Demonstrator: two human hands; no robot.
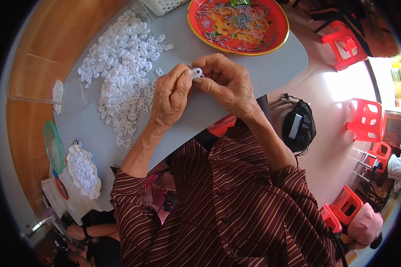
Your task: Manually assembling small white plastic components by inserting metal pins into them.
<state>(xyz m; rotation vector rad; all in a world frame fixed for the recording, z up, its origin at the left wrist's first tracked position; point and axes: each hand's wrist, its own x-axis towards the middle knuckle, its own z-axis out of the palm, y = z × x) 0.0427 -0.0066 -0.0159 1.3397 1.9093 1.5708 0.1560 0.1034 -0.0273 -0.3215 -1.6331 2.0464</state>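
Note:
My two hands meet above the grey table, fingertips together around a small white plastic piece with round holes (198, 71). My left hand (170, 95) is closed, its thumb and forefinger pinching at the piece's left side. From the other side my right hand (229, 84) curls in, thumb and fingertips against the piece. The fingers cover much of it, and whether anything else is held cannot be seen. Left of my hands spreads a large loose heap of similar white two-holed pieces (124, 73). Beyond them stands a red flowered tray (195, 33) holding many small metal-coloured parts.
At the table's left lie a white scalloped dish (95, 192) full of white pieces and a green mesh basket (53, 147). A white perforated basket (158, 5) stands at the far edge. Right are a black bag (305, 127) and red stools (367, 120). Other people sit nearby.

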